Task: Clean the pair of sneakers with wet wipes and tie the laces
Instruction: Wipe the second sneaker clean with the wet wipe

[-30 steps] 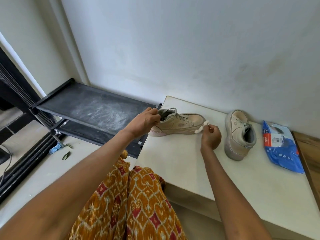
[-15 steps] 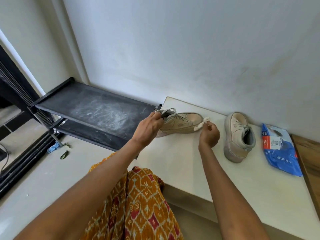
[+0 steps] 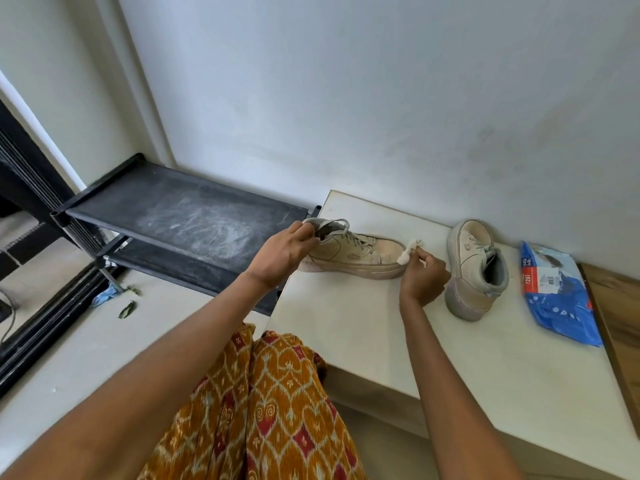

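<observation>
On the white bench (image 3: 381, 341), our left hand (image 3: 284, 254) grips the heel of the beige lace-up sneaker (image 3: 356, 256); our right hand (image 3: 424, 275) pinches a crumpled white wipe (image 3: 408, 251) against its toe.

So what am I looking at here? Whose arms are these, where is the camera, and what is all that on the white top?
There is no machine here: these are a person's two bare arms, filmed by one wide-angle camera worn on their head, looking forward and down. That is why the arms seem to grow out of the bottom of the picture.

The left hand grips the heel end of a beige sneaker that lies along the white tabletop. The right hand pinches a crumpled white wet wipe against that sneaker's toe.

The second sneaker stands to the right, untouched. Further right lies a blue pack of wet wipes. On the left is a dusty black shoe rack, and the orange patterned cloth below is the person's clothing.
</observation>
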Demonstrator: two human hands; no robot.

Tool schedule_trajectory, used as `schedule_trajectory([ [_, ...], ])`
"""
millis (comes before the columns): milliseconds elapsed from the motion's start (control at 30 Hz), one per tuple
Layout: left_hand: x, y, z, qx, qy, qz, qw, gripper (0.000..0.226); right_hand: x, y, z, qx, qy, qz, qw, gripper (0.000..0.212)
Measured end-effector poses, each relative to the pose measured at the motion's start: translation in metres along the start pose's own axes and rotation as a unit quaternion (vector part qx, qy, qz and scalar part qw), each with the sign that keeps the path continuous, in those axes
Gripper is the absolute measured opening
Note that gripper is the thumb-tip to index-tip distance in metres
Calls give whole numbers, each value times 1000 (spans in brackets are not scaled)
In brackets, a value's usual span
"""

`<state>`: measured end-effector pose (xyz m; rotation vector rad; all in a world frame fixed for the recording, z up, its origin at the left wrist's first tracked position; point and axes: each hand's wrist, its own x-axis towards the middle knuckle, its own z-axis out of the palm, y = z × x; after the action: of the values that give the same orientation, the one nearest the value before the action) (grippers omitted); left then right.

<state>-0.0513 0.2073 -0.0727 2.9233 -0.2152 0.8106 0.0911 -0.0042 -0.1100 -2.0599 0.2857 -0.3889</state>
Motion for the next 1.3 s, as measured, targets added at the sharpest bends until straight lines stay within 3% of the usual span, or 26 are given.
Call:
schedule_trajectory([
  [67, -6, 9, 6, 27, -1, -42, 999, 26, -7, -2, -2, -44, -1, -31, 999, 16],
  [133, -13, 20, 13, 56, -17, -85, 995, 45, -20, -2, -2, -40, 11, -42, 998, 18],
  [300, -8, 52, 14, 95, -129, -124, 979, 57, -47, 8, -5, -14, 0, -114, 993, 12],
  [433, -3, 66, 12, 102, -167, -175, 965, 69, -18, 10, -17, -26, -11, -92, 995, 13],
  [533, -4, 68, 14, 82, -166, -184, 965, 75, -1, 7, -19, -28, -32, -25, 999, 17],
  [633, -4, 58, 17, 49, -152, -179, 971, 75, -11, 16, -15, -21, -72, -19, 997, 15],
  [833, -7, 37, 23, 58, -172, -159, 971, 75, -32, 37, -28, -35, -77, -136, 987, 6],
  [1000, -7, 42, 20, 43, -164, -174, 970, 75, -3, 11, -24, -44, -27, -97, 994, 14],
  [1200, 5, 61, 23, 66, -156, -229, 959, 75, -57, 9, -10, -73, -37, -193, 978, 22],
  [1300, 10, 70, 23, 88, -168, -252, 949, 72, -62, 12, -10, -62, -37, -190, 979, 19],
])
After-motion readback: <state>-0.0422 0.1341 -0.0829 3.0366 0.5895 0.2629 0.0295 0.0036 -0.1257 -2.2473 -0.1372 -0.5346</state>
